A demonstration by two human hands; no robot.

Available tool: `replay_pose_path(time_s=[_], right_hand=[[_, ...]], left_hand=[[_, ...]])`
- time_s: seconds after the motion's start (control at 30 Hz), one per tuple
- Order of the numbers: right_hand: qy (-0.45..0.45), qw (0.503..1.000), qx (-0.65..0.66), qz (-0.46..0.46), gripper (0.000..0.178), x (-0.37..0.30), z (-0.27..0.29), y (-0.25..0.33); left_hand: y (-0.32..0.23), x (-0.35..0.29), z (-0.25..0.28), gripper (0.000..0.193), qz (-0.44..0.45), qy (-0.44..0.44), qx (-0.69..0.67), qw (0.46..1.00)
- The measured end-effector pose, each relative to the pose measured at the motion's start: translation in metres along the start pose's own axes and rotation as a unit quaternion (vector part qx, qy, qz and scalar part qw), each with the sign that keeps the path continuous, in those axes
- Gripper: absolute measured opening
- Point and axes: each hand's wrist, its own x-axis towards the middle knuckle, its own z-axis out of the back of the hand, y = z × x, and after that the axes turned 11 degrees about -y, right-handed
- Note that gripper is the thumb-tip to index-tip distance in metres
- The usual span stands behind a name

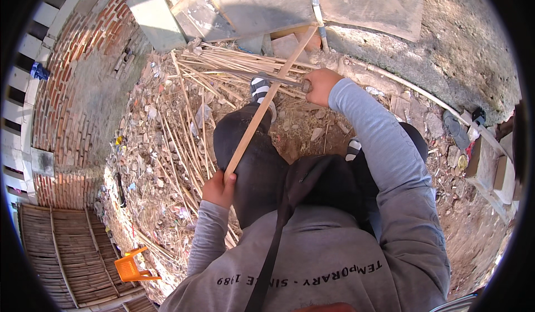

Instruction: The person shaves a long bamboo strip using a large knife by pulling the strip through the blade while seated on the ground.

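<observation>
Two-handed handling of a long, flat, light-brown strip of bamboo or wood (260, 111) is being observed. The strip is being held aslant, running from seven-to-eight o'clock up to one o'clock, across the line of the black-trousered left leg (251, 170); whether it is being borne by the knee cannot be told.

At seven-to-eight o'clock, the near end is being gripped by the bare left hand (217, 191), which is being kept closed, thumb uppermost, apparently so that the strip is being steadied close to the body.

At one-to-two o'clock, the bare right hand (323, 87) is being kept closed in a fist about the handle of a long, narrow, dark metal blade (290, 81). The blade is being held pointing toward eleven o'clock, crossing the strip; actual contact cannot be confirmed. The handle is being gripped at its outer end, presumably so that the fingers are being kept off the edge.

Beyond the blade, between eleven and twelve o'clock, a pile of thin, pale, straight sticks (239, 59) is lying within apparent reach. At seven-to-eight o'clock, farther out, an orange plastic chair (128, 268) is standing apart.
</observation>
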Motion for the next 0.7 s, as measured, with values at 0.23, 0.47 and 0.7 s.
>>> replay_pose_path(time_s=[0.23, 0.47, 0.7], right_hand=[[-0.032, 0.997, -0.006, -0.076, 0.029, 0.003, -0.008, -0.032], [-0.011, 0.999, -0.026, 0.037, 0.027, -0.005, -0.01, 0.007], [-0.037, 0.998, -0.007, -0.041, 0.031, 0.0, -0.005, -0.018]], left_hand=[[-0.012, 0.008, 0.009, 0.056, -0.008, 0.036, 0.006, 0.999], [-0.001, 0.008, 0.008, 0.058, 0.002, 0.037, -0.023, 0.999], [0.0, 0.01, 0.01, 0.058, 0.014, 0.05, -0.067, 0.996]])
